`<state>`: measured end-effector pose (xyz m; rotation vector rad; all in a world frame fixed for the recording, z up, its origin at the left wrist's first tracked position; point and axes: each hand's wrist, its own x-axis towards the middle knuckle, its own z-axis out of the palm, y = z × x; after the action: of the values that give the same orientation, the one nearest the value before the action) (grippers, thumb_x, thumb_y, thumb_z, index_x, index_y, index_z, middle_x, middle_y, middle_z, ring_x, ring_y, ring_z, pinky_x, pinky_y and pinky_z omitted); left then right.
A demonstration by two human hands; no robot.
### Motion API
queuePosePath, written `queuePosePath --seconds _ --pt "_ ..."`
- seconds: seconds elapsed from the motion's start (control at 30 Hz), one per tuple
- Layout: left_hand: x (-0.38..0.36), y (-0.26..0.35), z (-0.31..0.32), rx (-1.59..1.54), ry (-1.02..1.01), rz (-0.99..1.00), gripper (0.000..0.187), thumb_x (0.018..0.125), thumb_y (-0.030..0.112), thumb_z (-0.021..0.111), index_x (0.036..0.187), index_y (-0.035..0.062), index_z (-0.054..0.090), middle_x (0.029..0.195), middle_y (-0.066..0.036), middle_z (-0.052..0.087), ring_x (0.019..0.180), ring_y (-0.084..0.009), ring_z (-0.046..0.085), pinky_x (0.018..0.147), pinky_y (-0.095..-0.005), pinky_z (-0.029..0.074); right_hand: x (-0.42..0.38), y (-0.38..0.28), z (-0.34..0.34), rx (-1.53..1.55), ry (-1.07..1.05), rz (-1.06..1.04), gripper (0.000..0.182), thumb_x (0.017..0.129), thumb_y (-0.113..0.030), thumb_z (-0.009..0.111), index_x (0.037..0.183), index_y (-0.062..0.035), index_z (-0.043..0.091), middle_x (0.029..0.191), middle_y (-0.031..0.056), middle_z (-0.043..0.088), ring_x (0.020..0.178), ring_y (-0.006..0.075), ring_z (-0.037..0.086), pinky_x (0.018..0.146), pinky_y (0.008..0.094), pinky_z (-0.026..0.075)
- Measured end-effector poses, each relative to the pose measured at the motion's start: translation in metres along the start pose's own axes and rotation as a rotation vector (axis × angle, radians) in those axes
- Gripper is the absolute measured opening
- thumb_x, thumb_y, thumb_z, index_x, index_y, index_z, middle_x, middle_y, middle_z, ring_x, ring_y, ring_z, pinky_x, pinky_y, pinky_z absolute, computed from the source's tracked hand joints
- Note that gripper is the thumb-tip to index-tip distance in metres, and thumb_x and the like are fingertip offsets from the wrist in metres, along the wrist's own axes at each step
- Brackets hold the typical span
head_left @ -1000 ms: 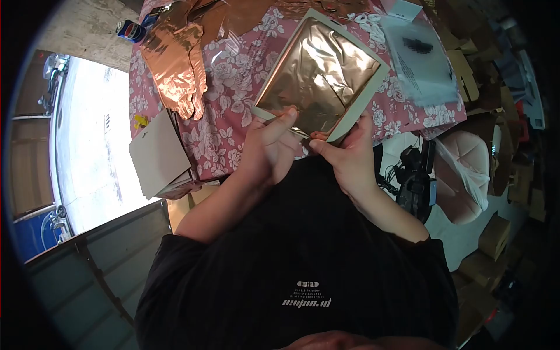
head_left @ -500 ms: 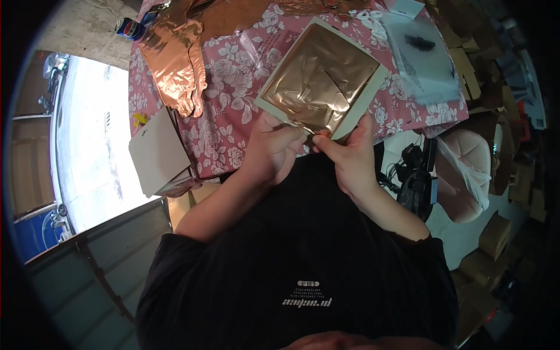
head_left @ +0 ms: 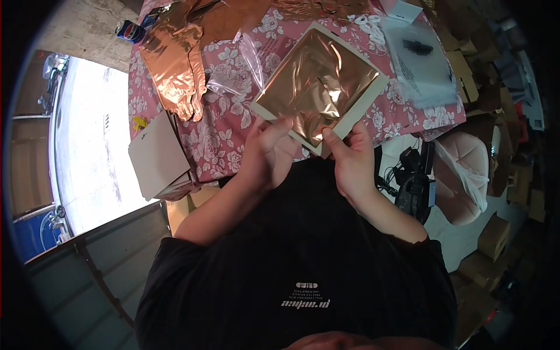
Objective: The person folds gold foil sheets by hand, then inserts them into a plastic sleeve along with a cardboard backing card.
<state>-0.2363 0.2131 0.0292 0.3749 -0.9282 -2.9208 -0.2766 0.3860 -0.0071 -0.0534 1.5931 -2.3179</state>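
Observation:
A pale card (head_left: 348,124) carries a shiny copper-coloured foil sheet (head_left: 315,76) on its face, tilted like a diamond above the tablecloth. My left hand (head_left: 271,149) grips the card's lower left edge, thumb on top and the other fingers hidden partly beneath. On the lower right edge, my right hand (head_left: 354,160) holds the card, its thumb pressing on the foil near the bottom corner. The foil is wrinkled and reflects light, with pale borders of card showing around it.
Copper foil pieces (head_left: 178,73) lie on the flowered tablecloth (head_left: 224,131) at the left. Grey cards (head_left: 157,154) are stacked at its left edge, near a can (head_left: 129,31). A clear plastic bag (head_left: 420,70) and white cord (head_left: 370,26) lie at the right.
The foil now reaches down to the card's bottom corner, where it was bunched between my fingers. My hands have moved slightly apart, and the card's lower corner shows between them.

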Motion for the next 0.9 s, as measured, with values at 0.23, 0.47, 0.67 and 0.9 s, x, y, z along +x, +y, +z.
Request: queuePosePath --seconds 0.23,0.47,0.67,0.9 --pt "0.002 -0.003 -0.007 0.085 0.046 0.038 0.047 0.111 0.004 0.059 0.157 0.0053 0.05 0.15 -0.015 0.064 0.14 -0.0302 0.064 0.118 -0.053 0.055 0.0 -0.016 -0.004 0.357 0.006 0.107 0.018 0.113 -0.006 0.064 0.131 -0.005 0.066 0.122 0.0061 0.077 0.106 0.0157 0.075 0.097 0.035 0.061" --pt "0.002 0.005 -0.011 0.048 0.028 -0.004 0.051 0.111 0.013 0.059 0.16 0.0014 0.049 0.154 -0.017 0.063 0.143 -0.0335 0.062 0.121 -0.0542 0.051 0.004 0.001 -0.016 0.114 -0.045 -0.015 0.011 0.112 -0.007 0.068 0.123 -0.0075 0.07 0.109 0.0015 0.077 0.093 0.0113 0.073 0.081 0.0285 0.06" --pt "-0.006 0.007 -0.01 0.1 0.03 -0.001 0.05 0.111 0.012 0.061 0.159 0.0002 0.052 0.153 -0.017 0.065 0.141 -0.0331 0.065 0.12 -0.0542 0.052 0.006 -0.021 -0.018 0.182 0.031 -0.003 0.014 0.111 -0.009 0.069 0.125 -0.0071 0.073 0.106 0.005 0.078 0.094 0.0138 0.074 0.084 0.0315 0.06" --pt "-0.018 0.009 -0.039 0.07 -0.002 -0.204 0.054 0.108 0.009 0.066 0.16 0.0014 0.052 0.147 -0.018 0.068 0.134 -0.0344 0.069 0.115 -0.0562 0.056 0.005 -0.021 -0.019 0.14 0.057 -0.004 0.011 0.111 -0.008 0.07 0.121 -0.0051 0.074 0.109 0.0059 0.079 0.093 0.0152 0.075 0.085 0.0325 0.062"
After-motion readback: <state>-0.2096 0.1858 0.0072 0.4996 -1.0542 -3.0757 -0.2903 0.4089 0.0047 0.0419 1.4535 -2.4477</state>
